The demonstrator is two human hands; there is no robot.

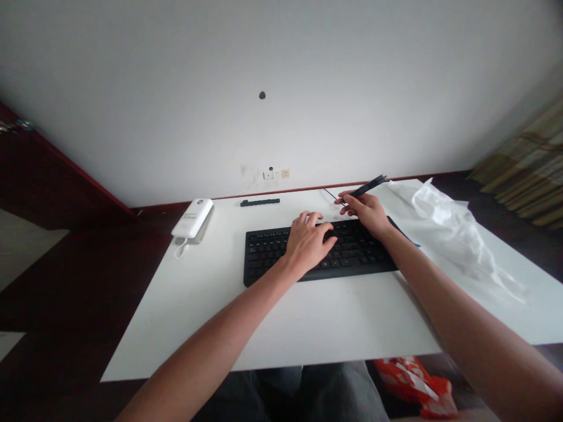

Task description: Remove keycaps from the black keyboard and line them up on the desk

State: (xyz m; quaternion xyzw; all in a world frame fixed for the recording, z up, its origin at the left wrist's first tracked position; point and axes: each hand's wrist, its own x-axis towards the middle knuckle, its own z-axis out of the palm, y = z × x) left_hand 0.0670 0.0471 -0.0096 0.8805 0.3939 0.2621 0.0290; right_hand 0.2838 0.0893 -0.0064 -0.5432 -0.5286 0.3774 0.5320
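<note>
A person's bare arms are reaching over a white bench (193, 328), where a black keyboard (352, 268) is lying flat near the middle. The left hand (307, 239) is resting on the keyboard, palm down over the keys, its grip loosely spread, with the thumb standing away from the fingers. The right hand (367, 212) is hovering above the keyboard's far right part, its grip narrowing around a slim black object (370, 185) that is pointing up and away from the keys; its exact kind is too small to tell. Behind the keyboard, toward its left end, a short dark notched strip (260, 202) is lying. Well left of the keyboard, a white box-shaped device (193, 218) is sitting with a short white cable (181, 250). Right of the keyboard, crumpled translucent white plastic (453, 225) is spreading.
</note>
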